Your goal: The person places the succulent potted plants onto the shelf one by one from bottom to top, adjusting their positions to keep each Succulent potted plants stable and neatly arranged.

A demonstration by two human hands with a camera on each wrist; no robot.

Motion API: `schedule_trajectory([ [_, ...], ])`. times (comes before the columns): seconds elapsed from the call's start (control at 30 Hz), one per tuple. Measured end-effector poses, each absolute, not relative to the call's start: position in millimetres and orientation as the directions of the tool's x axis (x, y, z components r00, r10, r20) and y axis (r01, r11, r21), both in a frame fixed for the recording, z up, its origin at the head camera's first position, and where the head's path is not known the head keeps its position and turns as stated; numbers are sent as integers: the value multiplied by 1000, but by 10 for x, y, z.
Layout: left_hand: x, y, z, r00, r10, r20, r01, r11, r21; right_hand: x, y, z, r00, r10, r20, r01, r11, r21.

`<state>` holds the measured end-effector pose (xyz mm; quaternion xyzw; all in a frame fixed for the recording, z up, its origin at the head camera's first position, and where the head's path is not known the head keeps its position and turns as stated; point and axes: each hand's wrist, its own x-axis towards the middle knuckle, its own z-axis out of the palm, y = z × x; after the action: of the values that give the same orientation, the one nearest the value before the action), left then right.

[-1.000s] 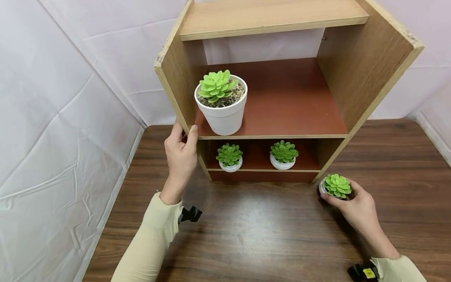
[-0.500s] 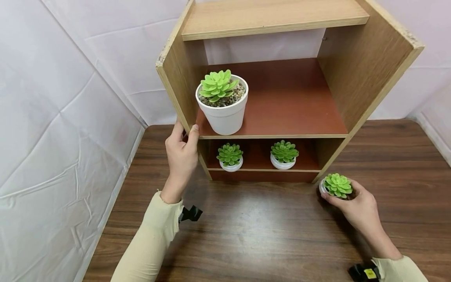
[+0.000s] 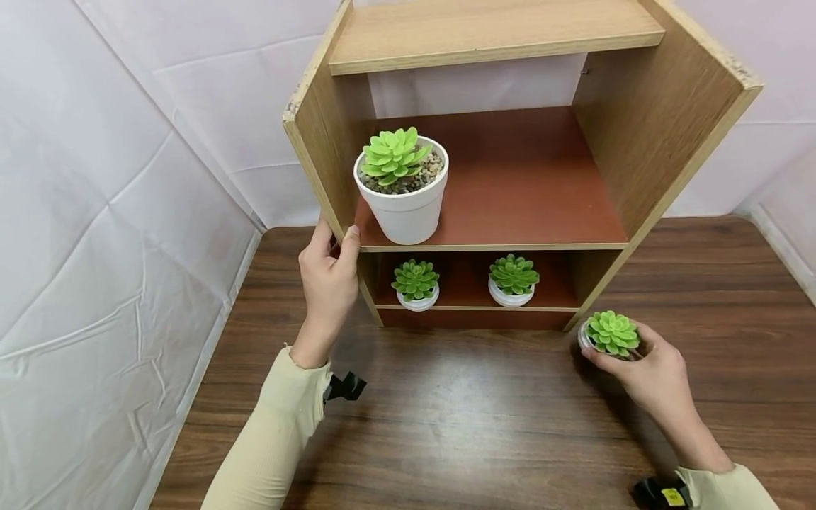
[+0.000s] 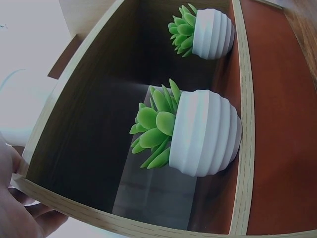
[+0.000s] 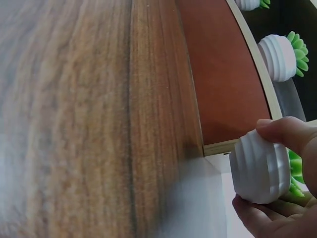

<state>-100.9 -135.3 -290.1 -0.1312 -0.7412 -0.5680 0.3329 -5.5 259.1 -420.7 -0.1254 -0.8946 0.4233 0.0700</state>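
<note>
My left hand (image 3: 328, 283) grips the left side panel (image 3: 331, 163) of a wooden shelf unit, thumb at its front edge. At the unit's lower right corner, my right hand (image 3: 650, 372) holds a small potted succulent (image 3: 612, 334) between thumb and fingers. Its ribbed white pot (image 5: 260, 168) shows from the side in the right wrist view. Two matching succulents, a left one (image 3: 416, 280) and a right one (image 3: 513, 278), stand on the lower shelf. On the middle shelf, a larger succulent in a smooth white pot (image 3: 408, 212) stands at the left.
The shelf unit stands on a dark wooden table (image 3: 459, 425). Its upper board (image 3: 497, 32) spans above the red-brown middle shelf (image 3: 529, 184). White sheeting (image 3: 115, 248) hangs at the left and behind.
My right hand and the succulent in it have shifted very slightly up and to the right. The left hand keeps its grip on the panel.
</note>
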Motion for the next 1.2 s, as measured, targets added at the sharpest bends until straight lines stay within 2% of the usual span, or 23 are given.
schedule_trajectory([
  [0.2, -893, -1291, -2745, -747, -184, 639, 568, 323, 757, -48, 2590, -4161, -958, 285, 29, 154, 598, -787],
  [0.77, -873, -1300, -2770, -748, -178, 639, 568, 326, 756, 9, 2544, -4055, -944, 318, 91, 119, 584, -803],
  [1.2, -888, -1300, -2763, -747, -184, 639, 572, 314, 758, -11, 2474, -3953, -932, 336, 133, 59, 505, -861],
])
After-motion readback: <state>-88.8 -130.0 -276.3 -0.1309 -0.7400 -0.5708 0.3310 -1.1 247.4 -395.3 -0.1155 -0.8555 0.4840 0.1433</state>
